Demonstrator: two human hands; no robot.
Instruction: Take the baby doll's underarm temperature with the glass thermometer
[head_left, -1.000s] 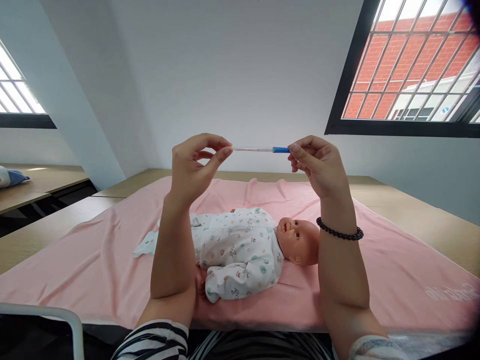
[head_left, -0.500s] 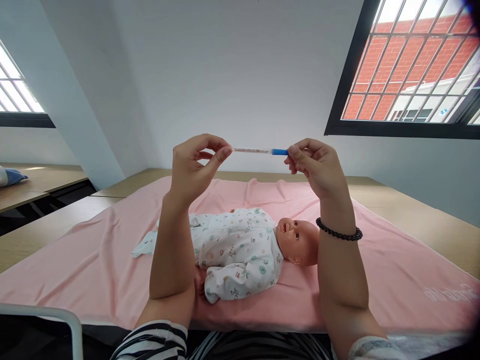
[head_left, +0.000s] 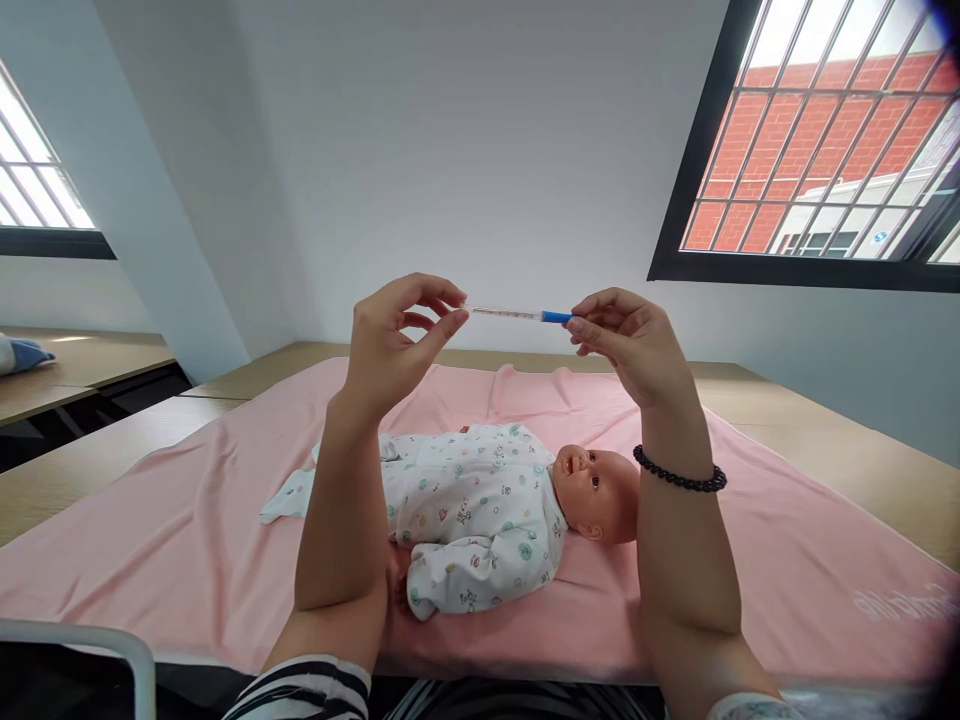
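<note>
I hold a thin glass thermometer [head_left: 514, 314] with a blue end level in the air, in front of the white wall. My left hand [head_left: 397, 340] pinches its clear tip between thumb and fingers. My right hand [head_left: 626, 340] pinches the blue end; a black bead bracelet [head_left: 679, 478] circles that wrist. Below my arms a baby doll [head_left: 592, 490] in a white patterned suit lies on its back on a pink blanket [head_left: 187, 530], head to the right.
The blanket covers a wooden platform [head_left: 840, 440] that runs to the wall. A barred window [head_left: 832, 140] is at the upper right, another window [head_left: 37, 190] at the left. A grey metal rail [head_left: 82, 640] crosses the bottom left corner.
Both hands with the thermometer have sunk slightly in view and the right hand has shifted a little left. The view has tilted up a bit; the doll has not moved.
</note>
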